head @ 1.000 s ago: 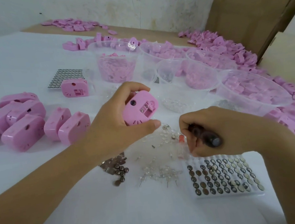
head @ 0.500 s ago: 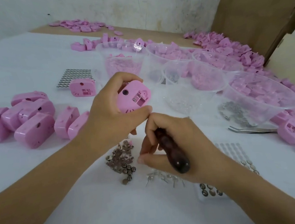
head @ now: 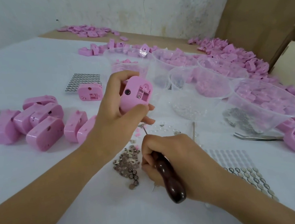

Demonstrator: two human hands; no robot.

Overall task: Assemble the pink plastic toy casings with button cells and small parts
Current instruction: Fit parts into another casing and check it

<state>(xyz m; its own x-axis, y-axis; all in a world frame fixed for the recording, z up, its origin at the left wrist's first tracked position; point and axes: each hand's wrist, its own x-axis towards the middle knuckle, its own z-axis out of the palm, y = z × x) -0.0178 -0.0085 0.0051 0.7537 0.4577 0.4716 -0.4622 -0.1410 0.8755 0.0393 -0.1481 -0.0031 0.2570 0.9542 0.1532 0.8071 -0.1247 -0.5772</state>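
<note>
We have a single wide-angle view, worn on the head. It looks forward and down across the white worktop [head: 28,73] toward its far edge and the wall [head: 113,9], sitting close above the left hand [head: 117,115] and right hand [head: 178,160].

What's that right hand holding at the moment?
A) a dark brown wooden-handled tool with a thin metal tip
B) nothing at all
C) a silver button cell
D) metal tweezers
A: the right hand grips the dark brown wooden-handled tool, its thin tip pointing up toward the pink plastic casing held in the left hand.
</note>
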